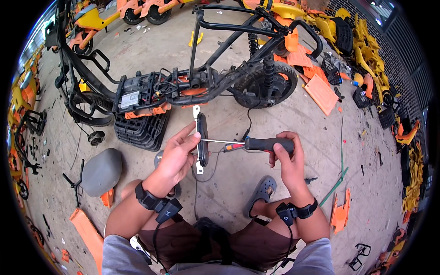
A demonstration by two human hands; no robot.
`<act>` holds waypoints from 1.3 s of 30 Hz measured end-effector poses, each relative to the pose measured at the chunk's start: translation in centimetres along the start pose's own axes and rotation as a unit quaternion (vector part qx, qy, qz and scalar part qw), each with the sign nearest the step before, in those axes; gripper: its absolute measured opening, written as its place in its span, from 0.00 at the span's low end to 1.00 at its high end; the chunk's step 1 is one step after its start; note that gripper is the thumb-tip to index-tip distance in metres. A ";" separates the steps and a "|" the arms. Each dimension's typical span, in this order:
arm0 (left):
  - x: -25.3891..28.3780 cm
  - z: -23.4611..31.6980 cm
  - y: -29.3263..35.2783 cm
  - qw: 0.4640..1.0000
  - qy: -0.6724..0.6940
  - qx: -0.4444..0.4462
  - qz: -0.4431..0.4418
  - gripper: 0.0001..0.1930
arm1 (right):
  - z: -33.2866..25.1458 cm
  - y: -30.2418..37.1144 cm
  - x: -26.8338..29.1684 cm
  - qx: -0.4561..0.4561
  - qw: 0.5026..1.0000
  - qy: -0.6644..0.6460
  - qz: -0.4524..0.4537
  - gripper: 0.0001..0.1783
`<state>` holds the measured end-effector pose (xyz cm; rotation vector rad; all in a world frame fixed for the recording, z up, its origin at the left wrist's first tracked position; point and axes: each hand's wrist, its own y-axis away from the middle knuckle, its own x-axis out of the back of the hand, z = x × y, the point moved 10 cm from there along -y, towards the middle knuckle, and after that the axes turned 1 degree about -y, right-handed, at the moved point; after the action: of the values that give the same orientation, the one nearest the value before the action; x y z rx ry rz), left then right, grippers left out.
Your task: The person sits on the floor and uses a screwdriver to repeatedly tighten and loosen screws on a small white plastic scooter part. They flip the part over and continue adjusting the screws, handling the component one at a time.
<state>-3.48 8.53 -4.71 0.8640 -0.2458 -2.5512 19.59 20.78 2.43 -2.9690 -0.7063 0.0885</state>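
My left hand (178, 155) grips a narrow black part (203, 153) upright, with a white metal tab sticking out at each end. The thumb and fingers pinch it around the middle. In my right hand (289, 160) is a screwdriver (259, 144) with a thick black handle, held level. Its shaft runs left and the tip meets the black part close to my left thumb; I cannot make out the exact contact point. Just below the shaft, a red and grey tool (234, 147) lies on the floor with a cable near it.
A stripped black scooter frame (213, 94) stands ahead, beside a black crate (140, 130). A grey seat (101, 172) lies at left. Orange panels (321, 95) and yellow body parts (364, 59) pile up at right. An orange strip (87, 236) lies near left.
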 end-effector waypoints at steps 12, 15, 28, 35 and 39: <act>-0.2 0.0 -0.1 1.000 0.020 0.010 -0.016 0.30 | 0.0 -0.1 0.3 -0.001 1.000 0.015 0.003 0.09; -0.1 0.2 0.3 0.999 0.028 0.015 -0.015 0.31 | 0.5 -0.3 0.3 -0.042 0.999 0.030 -0.001 0.10; -0.2 0.2 0.5 1.000 0.001 0.023 -0.020 0.32 | 0.4 -0.4 0.3 -0.027 0.999 0.031 -0.004 0.14; -0.5 0.8 0.3 0.999 -0.035 -0.019 -0.028 0.31 | 3.4 -0.1 1.0 -0.146 0.987 -0.058 0.027 0.14; -0.3 1.2 0.2 0.995 -0.071 -0.072 -0.016 0.31 | 4.2 0.1 0.8 -0.198 0.974 -0.112 0.014 0.14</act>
<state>-3.91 8.57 -3.56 0.6397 -0.0886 -2.6261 20.00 21.38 -1.78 -3.3888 -0.7900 0.3262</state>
